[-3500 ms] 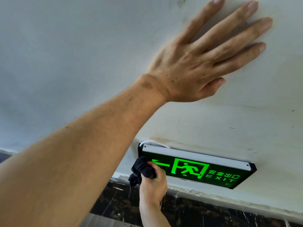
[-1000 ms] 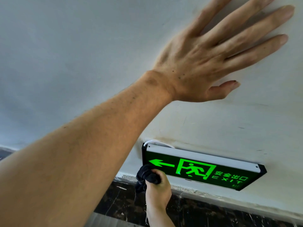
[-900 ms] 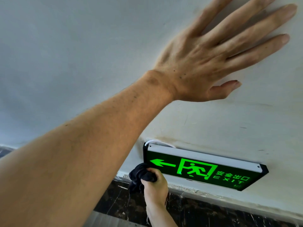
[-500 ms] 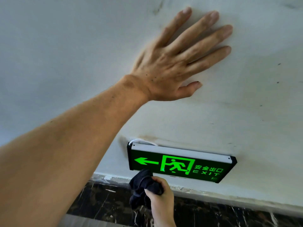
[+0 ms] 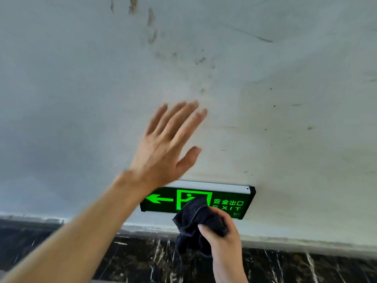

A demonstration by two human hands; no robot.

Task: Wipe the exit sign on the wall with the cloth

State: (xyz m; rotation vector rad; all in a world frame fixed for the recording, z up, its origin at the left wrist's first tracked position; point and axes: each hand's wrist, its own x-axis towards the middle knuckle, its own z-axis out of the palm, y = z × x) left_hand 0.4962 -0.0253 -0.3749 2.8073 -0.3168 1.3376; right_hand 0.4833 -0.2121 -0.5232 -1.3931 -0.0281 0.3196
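Note:
A green lit exit sign (image 5: 228, 203) with a black frame and a silver top edge is fixed low on the white wall (image 5: 285, 119), showing a left arrow, a running figure and the word EXIT. My right hand (image 5: 222, 235) is shut on a bunched dark cloth (image 5: 193, 219), whose upper fold overlaps the lower middle of the sign, over the running figure. My left hand (image 5: 167, 148) is open with fingers spread, blurred, above the sign's left part; its wrist hides the sign's top left corner. I cannot tell if it touches the wall.
Dirty smudges and scuff marks run down the wall above my left hand. Under the wall runs a pale ledge, then a dark marble skirting (image 5: 285, 266) with white veins.
My left hand has come down the wall from well above the sign to just over its left part. My right hand with the cloth has moved right, from below the arrow to the sign's middle.

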